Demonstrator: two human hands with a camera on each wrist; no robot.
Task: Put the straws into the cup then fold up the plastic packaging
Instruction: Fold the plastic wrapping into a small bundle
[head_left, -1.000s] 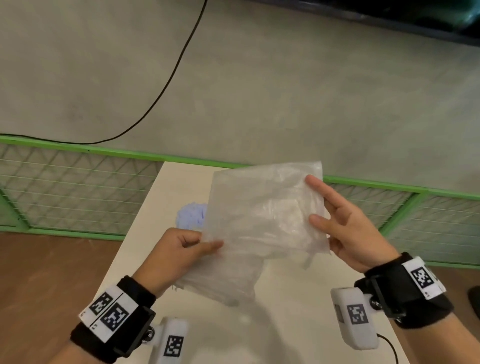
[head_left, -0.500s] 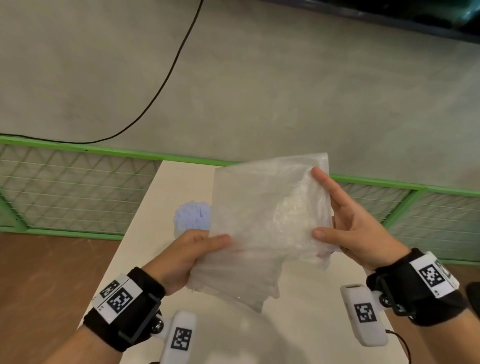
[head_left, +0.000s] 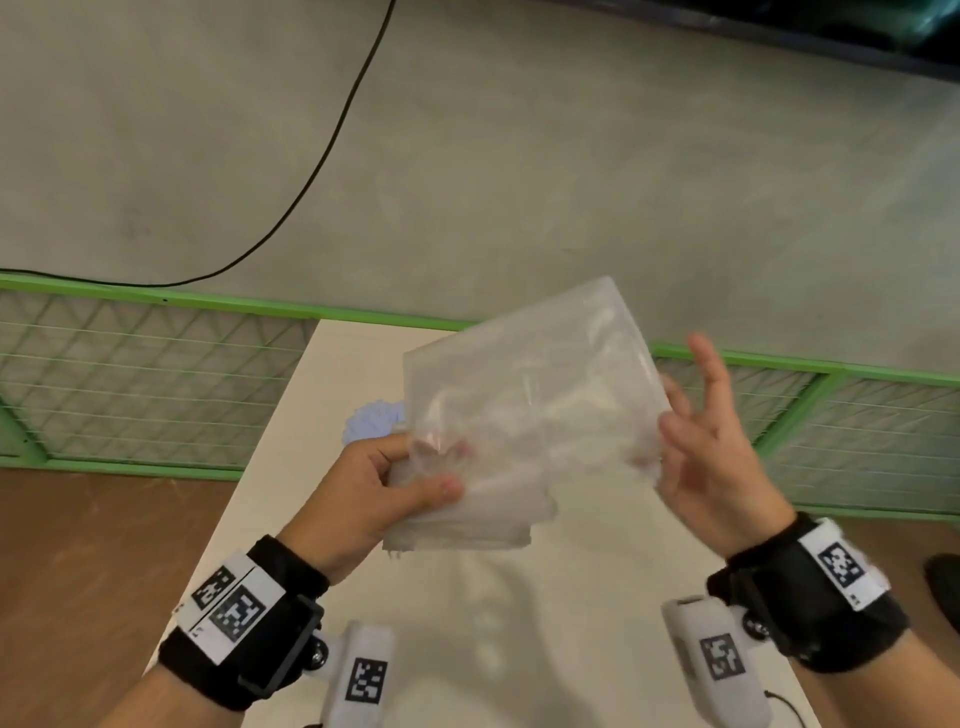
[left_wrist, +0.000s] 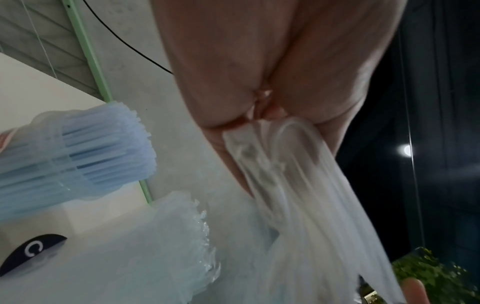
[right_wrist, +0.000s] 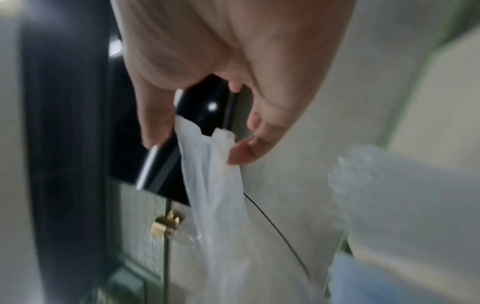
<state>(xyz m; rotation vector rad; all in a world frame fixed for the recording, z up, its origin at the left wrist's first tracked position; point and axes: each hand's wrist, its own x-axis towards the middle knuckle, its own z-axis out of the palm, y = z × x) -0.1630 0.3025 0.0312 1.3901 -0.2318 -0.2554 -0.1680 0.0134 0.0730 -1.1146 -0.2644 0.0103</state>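
I hold the clear plastic packaging (head_left: 524, 415) up over the white table (head_left: 597, 597), folded over on itself with its layers bunched at the bottom. My left hand (head_left: 431, 467) pinches its lower left corner between thumb and fingers, and the left wrist view shows the gathered plastic (left_wrist: 298, 185) squeezed there. With fingers spread and straight, my right hand (head_left: 691, 415) only touches the right edge; the plastic (right_wrist: 215, 185) hangs loosely between thumb and fingertips. The blue straws (head_left: 371, 421) stand bundled in a clear cup (left_wrist: 39, 127) behind the packaging, mostly hidden in the head view.
A green-framed mesh fence (head_left: 156, 364) runs along the table's far edge. A black cable (head_left: 322, 156) lies on the grey floor beyond it. Brown floor (head_left: 104, 545) lies left of the table.
The packaging has been folded tighter and tilted, its top edge now slanting up to the right. My right hand let go of its pinch and spread its fingers. The left hand kept its grip.
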